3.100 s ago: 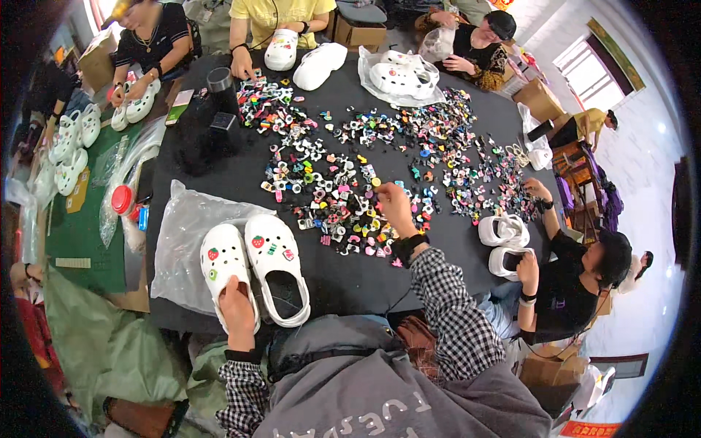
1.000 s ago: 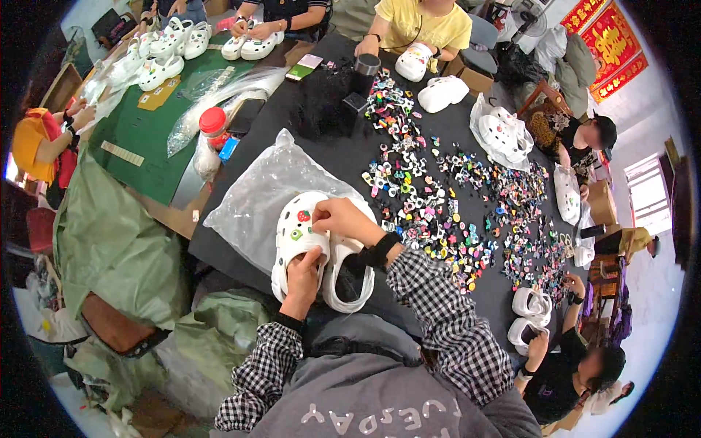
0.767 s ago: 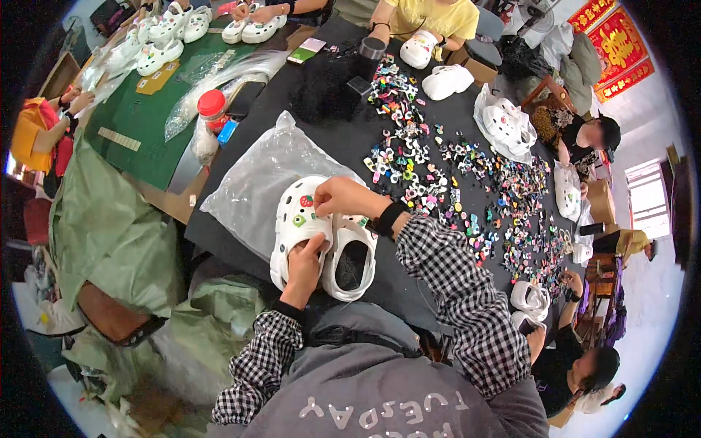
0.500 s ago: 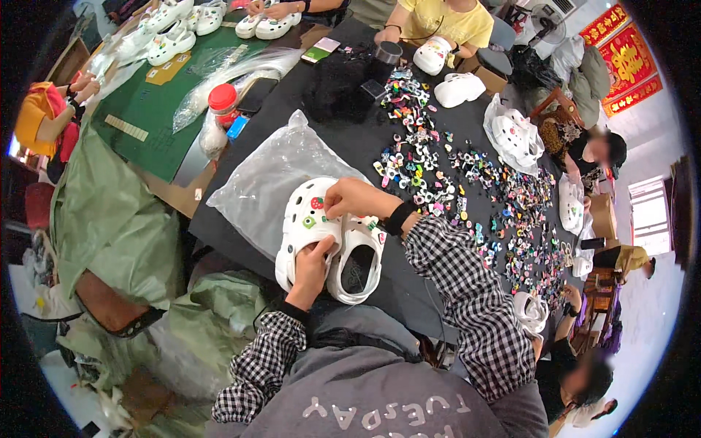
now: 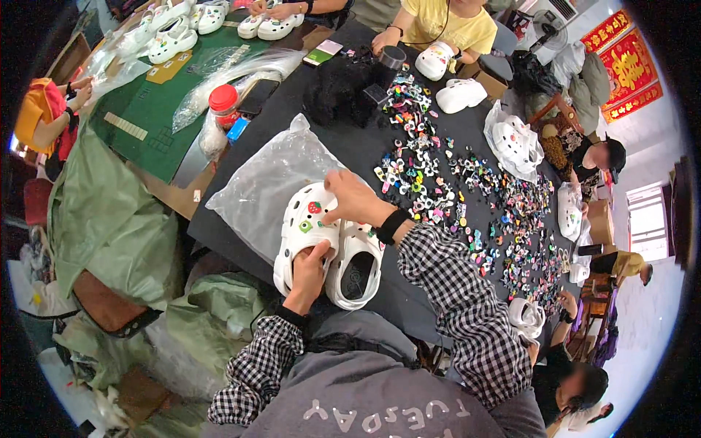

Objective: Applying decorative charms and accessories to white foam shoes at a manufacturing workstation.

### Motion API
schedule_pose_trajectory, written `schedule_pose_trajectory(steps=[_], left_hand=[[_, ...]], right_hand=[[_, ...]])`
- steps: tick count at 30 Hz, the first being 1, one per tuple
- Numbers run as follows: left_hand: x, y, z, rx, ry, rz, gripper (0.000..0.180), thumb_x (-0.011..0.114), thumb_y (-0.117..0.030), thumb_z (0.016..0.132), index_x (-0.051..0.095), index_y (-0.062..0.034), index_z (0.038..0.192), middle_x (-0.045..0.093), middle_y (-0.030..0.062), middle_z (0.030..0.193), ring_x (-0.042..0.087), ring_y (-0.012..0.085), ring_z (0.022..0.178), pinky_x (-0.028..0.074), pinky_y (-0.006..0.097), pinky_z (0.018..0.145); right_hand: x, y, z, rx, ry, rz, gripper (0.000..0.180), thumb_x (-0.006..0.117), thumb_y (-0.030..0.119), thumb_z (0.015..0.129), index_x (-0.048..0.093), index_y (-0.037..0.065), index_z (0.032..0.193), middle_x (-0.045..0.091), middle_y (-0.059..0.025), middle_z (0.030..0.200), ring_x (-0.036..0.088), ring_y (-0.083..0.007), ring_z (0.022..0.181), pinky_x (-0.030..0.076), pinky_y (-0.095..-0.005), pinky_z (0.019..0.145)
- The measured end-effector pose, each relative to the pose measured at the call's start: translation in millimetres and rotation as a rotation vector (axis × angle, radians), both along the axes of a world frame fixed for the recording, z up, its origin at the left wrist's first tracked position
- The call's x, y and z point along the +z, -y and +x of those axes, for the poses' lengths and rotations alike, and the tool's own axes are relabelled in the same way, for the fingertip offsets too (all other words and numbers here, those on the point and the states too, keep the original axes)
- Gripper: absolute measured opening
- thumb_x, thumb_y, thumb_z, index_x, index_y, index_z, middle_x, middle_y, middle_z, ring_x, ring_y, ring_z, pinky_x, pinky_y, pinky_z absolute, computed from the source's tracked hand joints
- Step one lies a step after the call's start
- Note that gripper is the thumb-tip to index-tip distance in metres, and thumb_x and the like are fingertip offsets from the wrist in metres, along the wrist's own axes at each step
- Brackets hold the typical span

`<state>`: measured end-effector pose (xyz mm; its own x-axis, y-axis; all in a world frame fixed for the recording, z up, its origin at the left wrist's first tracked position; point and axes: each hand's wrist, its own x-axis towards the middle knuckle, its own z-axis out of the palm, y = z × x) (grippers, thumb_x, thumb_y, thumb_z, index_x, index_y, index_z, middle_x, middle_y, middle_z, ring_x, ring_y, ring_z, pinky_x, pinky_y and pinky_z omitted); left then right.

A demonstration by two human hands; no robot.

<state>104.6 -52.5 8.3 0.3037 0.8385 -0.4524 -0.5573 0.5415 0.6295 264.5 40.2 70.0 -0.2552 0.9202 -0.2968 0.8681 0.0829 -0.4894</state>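
Observation:
My left hand (image 5: 308, 274) grips a white clog (image 5: 291, 232), with its fingers in the foot opening and its thumb over the upper. On the clog's top sit a strawberry charm (image 5: 314, 207) and a green charm (image 5: 305, 225). My right hand (image 5: 355, 198) is over the right side of the toe, thumb and forefinger spread apart, the thumb against the upper. Nothing shows between its fingers. Close on the right lies a second white clog (image 5: 355, 274), its front partly hidden beneath my right hand and wrist.
A clear plastic bag (image 5: 263, 168) lies under and beyond the clogs. Many small coloured charms (image 5: 416, 157) spread across the black table to the right. A red-lidded jar (image 5: 223, 102) stands at the left by a green mat (image 5: 157, 142). Other people work around the table.
My right hand has gone from a pinch at the clog's upper to a spread thumb and forefinger, shifting slightly toward the toe. The left hand keeps its grip.

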Motion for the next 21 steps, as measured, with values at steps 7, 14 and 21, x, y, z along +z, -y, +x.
schedule_pose_trajectory(steps=[7, 14, 21], left_hand=[[-1, 0, 0, -0.027, -0.002, -0.001, 0.032, 0.058, -0.008, 0.087, 0.053, 0.0017, 0.116, 0.060, 0.0059, 0.106, 0.056, 0.0139, 0.089, 0.044, 0.029, 0.081], [-7, 0, 1, -0.024, 0.022, -0.015, 0.035, 0.058, -0.008, 0.088, 0.049, 0.0000, 0.121, 0.058, 0.0049, 0.109, 0.055, 0.0138, 0.094, 0.042, 0.029, 0.084], [-2, 2, 2, -0.017, 0.038, -0.015, 0.029, 0.057, -0.009, 0.088, 0.052, -0.0006, 0.116, 0.058, 0.0032, 0.104, 0.053, 0.0117, 0.088, 0.041, 0.028, 0.080]], right_hand=[[-23, -12, 8, 0.025, -0.122, -0.093, 0.105, 0.084, 0.031, 0.056, 0.027, 0.005, 0.140, 0.043, -0.0254, 0.130, 0.044, -0.0403, 0.122, 0.039, -0.0427, 0.099], [-20, -15, 6, -0.008, -0.098, -0.254, 0.102, 0.083, 0.031, 0.057, 0.029, 0.009, 0.140, 0.043, -0.0235, 0.133, 0.044, -0.0398, 0.122, 0.041, -0.0426, 0.098], [-8, -10, 1, 0.000, -0.058, -0.195, 0.090, 0.080, 0.030, 0.062, 0.035, 0.002, 0.135, 0.047, -0.0253, 0.128, 0.046, -0.0370, 0.120, 0.038, -0.0384, 0.100]])
